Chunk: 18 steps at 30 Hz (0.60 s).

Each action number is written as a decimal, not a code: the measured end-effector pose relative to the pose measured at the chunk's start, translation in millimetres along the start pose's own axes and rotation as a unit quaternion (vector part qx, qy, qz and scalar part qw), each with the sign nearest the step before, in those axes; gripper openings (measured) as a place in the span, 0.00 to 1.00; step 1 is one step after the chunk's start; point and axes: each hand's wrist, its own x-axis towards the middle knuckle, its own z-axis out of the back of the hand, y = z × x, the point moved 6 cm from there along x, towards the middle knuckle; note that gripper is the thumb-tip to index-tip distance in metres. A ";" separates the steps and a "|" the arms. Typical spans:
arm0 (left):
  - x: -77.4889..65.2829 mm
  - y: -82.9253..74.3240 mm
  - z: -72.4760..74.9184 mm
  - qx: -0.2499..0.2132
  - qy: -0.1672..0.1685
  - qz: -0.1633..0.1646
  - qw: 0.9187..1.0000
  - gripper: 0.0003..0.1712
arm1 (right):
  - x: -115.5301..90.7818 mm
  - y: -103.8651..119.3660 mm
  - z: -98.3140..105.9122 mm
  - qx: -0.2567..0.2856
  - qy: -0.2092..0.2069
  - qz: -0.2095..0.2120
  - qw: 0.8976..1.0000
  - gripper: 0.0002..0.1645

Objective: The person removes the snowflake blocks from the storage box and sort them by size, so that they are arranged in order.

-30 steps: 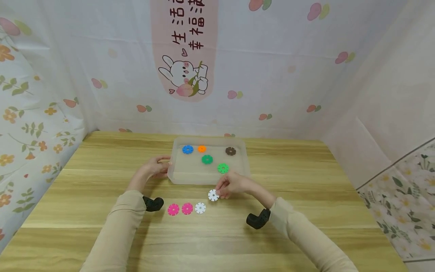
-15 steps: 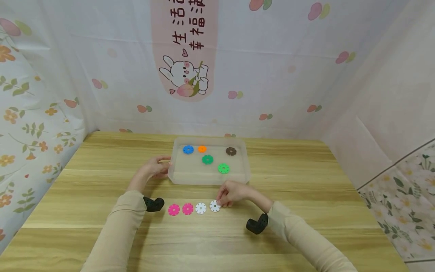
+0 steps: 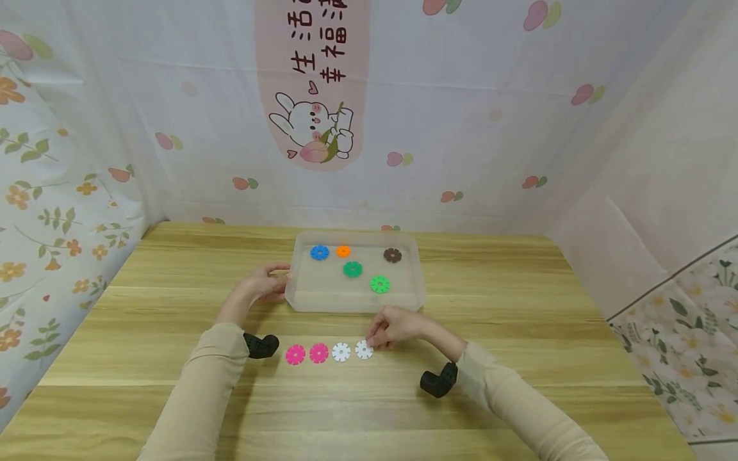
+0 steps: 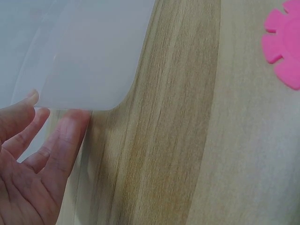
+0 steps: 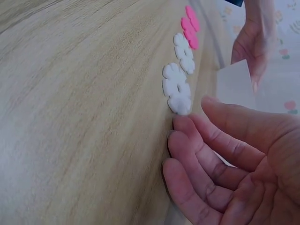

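Observation:
In the head view my left hand (image 3: 266,283) holds the left rim of a translucent plastic tray (image 3: 352,303), thumb over the edge and fingers against the outer wall. My right hand (image 3: 394,326) rests on the table, its fingertips touching the edge of a white notched disc (image 3: 364,349). That disc lies flat, and the thumb (image 5: 212,104) is lifted off it in the right wrist view. To its left, in one row, lie another white disc (image 3: 341,352), a pink disc (image 3: 319,353) and a second pink disc (image 3: 295,355).
Inside the tray lie a blue disc (image 3: 319,252), an orange disc (image 3: 343,251), a dark green disc (image 3: 352,269), a light green disc (image 3: 380,284) and a brown disc (image 3: 393,255). Patterned cloth (image 3: 461,128) hangs behind the wooden table (image 3: 496,301).
The right hand has brought the white disc toward the front and laid it at the row's right end; its thumb is now off it. The left hand and tray have stayed put.

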 end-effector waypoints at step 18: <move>-1.8 0.2 1.1 0.008 0.006 -0.009 1.000 0.30 | -5.7 21.1 20.8 0.008 0.013 0.029 0.999 0.19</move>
